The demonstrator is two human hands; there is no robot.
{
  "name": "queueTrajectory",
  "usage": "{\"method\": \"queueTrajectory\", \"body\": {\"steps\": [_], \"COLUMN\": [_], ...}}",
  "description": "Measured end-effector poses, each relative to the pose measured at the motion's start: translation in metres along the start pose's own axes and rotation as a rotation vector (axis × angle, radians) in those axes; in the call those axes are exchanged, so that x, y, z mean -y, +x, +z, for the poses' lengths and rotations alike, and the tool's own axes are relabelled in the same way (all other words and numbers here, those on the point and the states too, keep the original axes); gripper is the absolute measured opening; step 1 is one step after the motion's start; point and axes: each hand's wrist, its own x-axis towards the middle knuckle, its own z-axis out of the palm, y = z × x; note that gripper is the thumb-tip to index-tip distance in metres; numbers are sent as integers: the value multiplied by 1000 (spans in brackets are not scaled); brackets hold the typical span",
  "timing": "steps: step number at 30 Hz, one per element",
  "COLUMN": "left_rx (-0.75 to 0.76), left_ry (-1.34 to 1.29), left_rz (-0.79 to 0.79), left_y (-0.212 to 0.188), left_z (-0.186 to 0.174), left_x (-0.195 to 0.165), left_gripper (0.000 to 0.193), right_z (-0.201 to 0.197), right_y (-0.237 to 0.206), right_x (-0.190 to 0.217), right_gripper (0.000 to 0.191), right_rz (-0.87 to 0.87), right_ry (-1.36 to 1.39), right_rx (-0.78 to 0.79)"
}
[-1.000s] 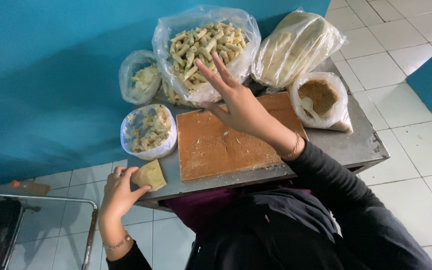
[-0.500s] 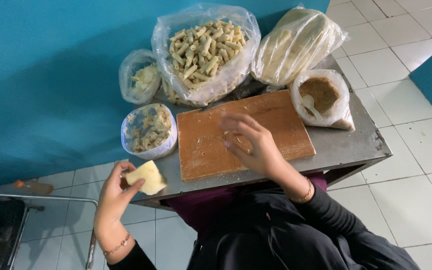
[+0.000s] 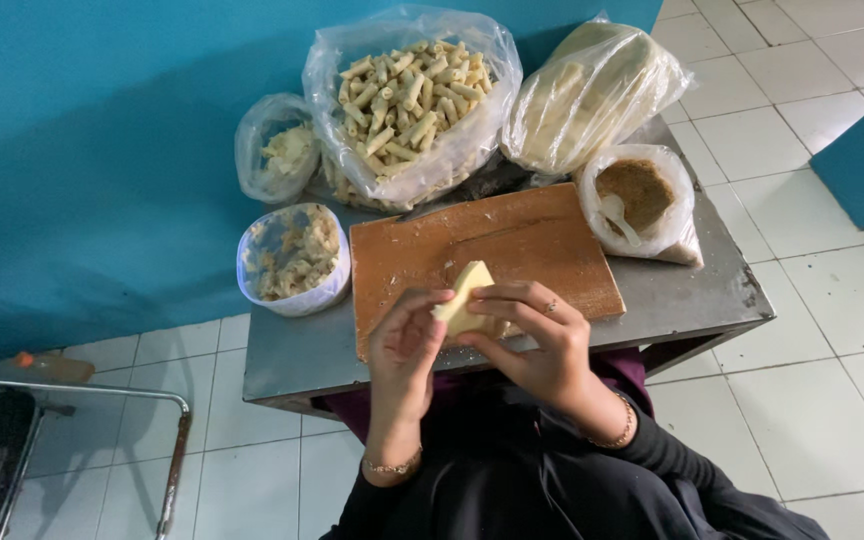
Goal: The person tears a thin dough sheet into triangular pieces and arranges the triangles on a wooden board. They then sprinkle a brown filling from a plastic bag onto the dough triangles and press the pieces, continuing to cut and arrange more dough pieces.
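Note:
My left hand point(image 3: 404, 345) and my right hand point(image 3: 535, 338) both hold a pale yellow square wrapper sheet point(image 3: 464, 297) over the near edge of a wooden board point(image 3: 512, 250). The fingers of both hands pinch the sheet from either side. The board lies on a small grey metal table point(image 3: 692, 295). Behind the board stands a big clear bag of rolled pastry sticks point(image 3: 407, 95).
A clear bag of pale sheets point(image 3: 592, 90) lies at the back right, a bag of brown filling with a spoon point(image 3: 642, 200) beside the board. Two bags of scraps point(image 3: 292, 258) sit left. A teal wall is behind; a metal frame point(image 3: 102, 400) stands left.
My right hand came back from the bag of sticks to the board's near edge. My left hand brought the sheet up from the table's left side, and both hands now hold it.

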Motion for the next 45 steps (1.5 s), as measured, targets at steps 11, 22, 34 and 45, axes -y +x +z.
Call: {"method": "queueTrajectory", "body": {"steps": [11, 22, 34, 45], "left_rx": [71, -29, -169, -179], "left_ry": [14, 182, -85, -227], "left_rz": [-3, 35, -107, -181], "left_y": [-4, -3, -3, 2], "left_z": [13, 18, 10, 2], "left_x": [11, 33, 61, 64], "left_gripper": [47, 43, 28, 28], "right_z": [-8, -9, -8, -67], "right_y": [-14, -23, -63, -44], "right_x": [-10, -37, -122, -133], "right_gripper": [30, 17, 24, 17], "right_rz": [95, 303, 876, 545], "right_ry": [82, 267, 1210, 526], "right_rx": [46, 166, -131, -420]}}
